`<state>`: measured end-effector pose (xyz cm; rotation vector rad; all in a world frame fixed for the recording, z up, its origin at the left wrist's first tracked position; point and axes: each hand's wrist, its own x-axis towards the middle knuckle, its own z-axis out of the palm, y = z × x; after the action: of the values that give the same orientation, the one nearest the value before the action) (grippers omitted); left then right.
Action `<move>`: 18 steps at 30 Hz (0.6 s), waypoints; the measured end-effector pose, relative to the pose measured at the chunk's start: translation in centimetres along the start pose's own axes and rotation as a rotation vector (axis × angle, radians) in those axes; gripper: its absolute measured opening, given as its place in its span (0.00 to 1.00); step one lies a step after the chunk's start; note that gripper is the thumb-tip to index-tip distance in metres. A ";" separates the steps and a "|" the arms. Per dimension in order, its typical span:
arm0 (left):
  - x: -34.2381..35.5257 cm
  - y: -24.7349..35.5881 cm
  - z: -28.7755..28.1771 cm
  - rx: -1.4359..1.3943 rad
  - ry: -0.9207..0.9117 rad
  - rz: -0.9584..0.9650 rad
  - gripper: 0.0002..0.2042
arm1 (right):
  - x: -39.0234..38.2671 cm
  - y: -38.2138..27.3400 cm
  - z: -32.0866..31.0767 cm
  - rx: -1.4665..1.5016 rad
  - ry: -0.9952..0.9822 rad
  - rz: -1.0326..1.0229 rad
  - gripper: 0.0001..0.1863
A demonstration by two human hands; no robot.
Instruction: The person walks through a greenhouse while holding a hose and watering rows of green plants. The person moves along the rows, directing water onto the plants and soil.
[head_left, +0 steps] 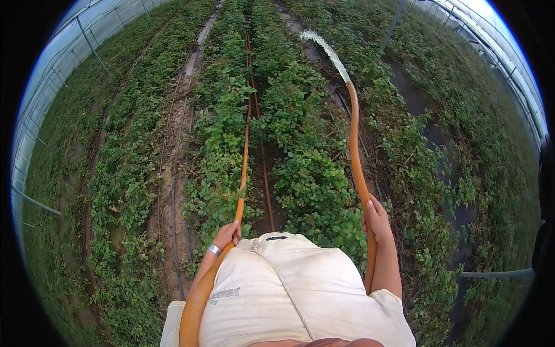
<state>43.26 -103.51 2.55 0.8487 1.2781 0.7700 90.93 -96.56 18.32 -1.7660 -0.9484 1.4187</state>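
Observation:
A thick orange hose (356, 153) runs through both of my hands. On the right, my right hand (378, 221) is closed round it, with the hose's open end pointing up and away from me. From that end a stream of water (328, 49) arcs forward and to the left, toward the soil between rows. My left hand (227, 232), with a silver band at the wrist, is closed round another stretch of the hose at my left side. From there the hose stretches forward over the plants, and its near part passes close beside my body at the lower left.
Rows of low leafy green plants (309, 179) fill the ground, parted by bare soil strips (173, 225) with thin dark pipes. A second orange hose length (265, 179) lies along the middle furrow. Metal poles (92, 46) and translucent sheeting frame both sides.

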 end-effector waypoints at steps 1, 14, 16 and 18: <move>0.0 0.1 0.0 0.000 -0.003 0.000 0.25 | -0.1 0.3 -0.1 -0.010 -0.001 0.005 0.26; -0.1 0.6 -0.2 0.021 -0.024 0.008 0.25 | -2.0 0.5 0.8 -0.101 -0.014 0.086 0.25; -0.2 0.8 -0.1 0.021 -0.021 0.012 0.25 | -1.9 0.3 0.9 -0.090 -0.024 0.055 0.25; -0.2 0.8 -0.1 0.014 -0.021 0.018 0.25 | -1.7 -0.1 1.0 -0.082 -0.014 0.028 0.25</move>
<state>43.13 -103.30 3.35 0.8785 1.2605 0.7652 89.66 -97.86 19.09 -1.8378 -1.0052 1.4303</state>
